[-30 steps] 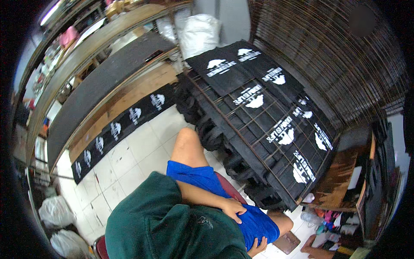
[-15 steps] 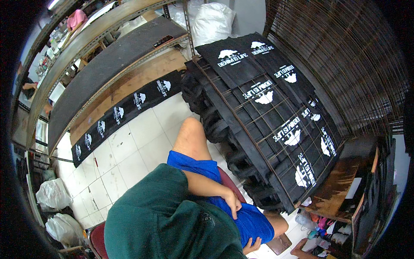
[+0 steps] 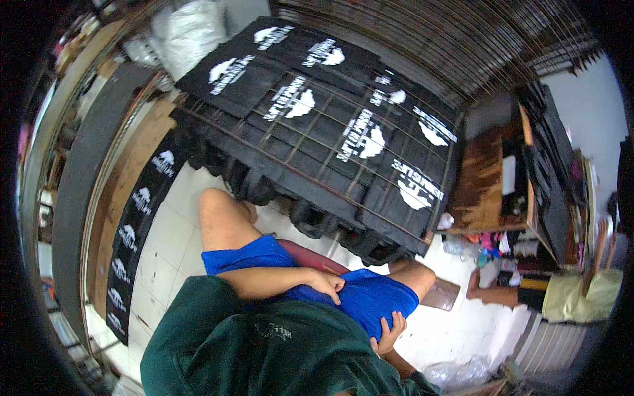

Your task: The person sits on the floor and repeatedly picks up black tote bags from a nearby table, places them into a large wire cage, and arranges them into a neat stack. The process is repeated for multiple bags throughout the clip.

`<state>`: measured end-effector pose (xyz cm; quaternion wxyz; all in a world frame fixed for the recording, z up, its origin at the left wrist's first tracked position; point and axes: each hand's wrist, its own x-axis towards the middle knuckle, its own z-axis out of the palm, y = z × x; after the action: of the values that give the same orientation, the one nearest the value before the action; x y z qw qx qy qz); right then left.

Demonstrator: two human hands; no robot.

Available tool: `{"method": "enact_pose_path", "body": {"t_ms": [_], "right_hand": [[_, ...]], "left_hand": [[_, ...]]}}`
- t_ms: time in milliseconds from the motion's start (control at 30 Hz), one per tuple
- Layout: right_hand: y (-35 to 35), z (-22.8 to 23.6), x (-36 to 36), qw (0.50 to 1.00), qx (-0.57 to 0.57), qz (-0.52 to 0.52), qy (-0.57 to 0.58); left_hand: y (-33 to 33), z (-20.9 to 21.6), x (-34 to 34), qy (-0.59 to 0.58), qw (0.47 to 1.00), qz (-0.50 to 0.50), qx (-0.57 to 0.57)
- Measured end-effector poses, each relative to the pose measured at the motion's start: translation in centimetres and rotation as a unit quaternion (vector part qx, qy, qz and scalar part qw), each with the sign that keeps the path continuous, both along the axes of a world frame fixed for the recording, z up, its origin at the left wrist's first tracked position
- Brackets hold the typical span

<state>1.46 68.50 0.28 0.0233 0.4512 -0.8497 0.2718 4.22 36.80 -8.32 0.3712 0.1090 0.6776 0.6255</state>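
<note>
My left hand [image 3: 325,285] rests on the lap of my blue shorts [image 3: 261,254], its fingers loosely curled and closed, with nothing showing in it. On the right thigh lies my right hand [image 3: 391,333], open, its fingers apart against the shorts. Neither hand touches the rack ahead. Black fabric panels [image 3: 254,162] with white prints lie in rows on a wire-grid rack [image 3: 310,158] beyond my knees. Dark bunched cloth [image 3: 310,221] hangs below its near edge.
At left, a strip of black printed panels [image 3: 135,228] lies along a wooden board beside a long dark shelf [image 3: 82,171]. A white sack [image 3: 191,36] stands far left. A wooden cabinet [image 3: 485,175] stands at right. Another person [image 3: 581,294] sits at lower right, near scattered small items.
My view has turned to the right, so the rack sits farther left and the other person shows more fully. Both hands stay on my lap; the left one's fingers look more curled.
</note>
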Motion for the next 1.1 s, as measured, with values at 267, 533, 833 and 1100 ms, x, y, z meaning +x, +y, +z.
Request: {"method": "enact_pose_path", "body": {"t_ms": [267, 533, 833, 1100], "right_hand": [[0.2, 0.0, 0.0, 0.999, 0.031, -0.004, -0.008], [0.3, 0.2, -0.3, 0.999, 0.043, 0.001, -0.02], [0.2, 0.9, -0.2, 0.999, 0.045, 0.001, -0.016], [0.1, 1.2, -0.3, 0.999, 0.046, -0.005, -0.02]], "left_hand": [[-1.0, 0.6, 0.1, -0.093, 0.988, 0.078, 0.098], [-1.3, 2.0, -0.7, -0.124, 0.989, 0.068, 0.036], [-1.2, 1.4, -0.7, -0.114, 0.99, 0.073, 0.04], [-1.2, 1.7, -0.8, -0.11, 0.991, 0.072, 0.029]]}}
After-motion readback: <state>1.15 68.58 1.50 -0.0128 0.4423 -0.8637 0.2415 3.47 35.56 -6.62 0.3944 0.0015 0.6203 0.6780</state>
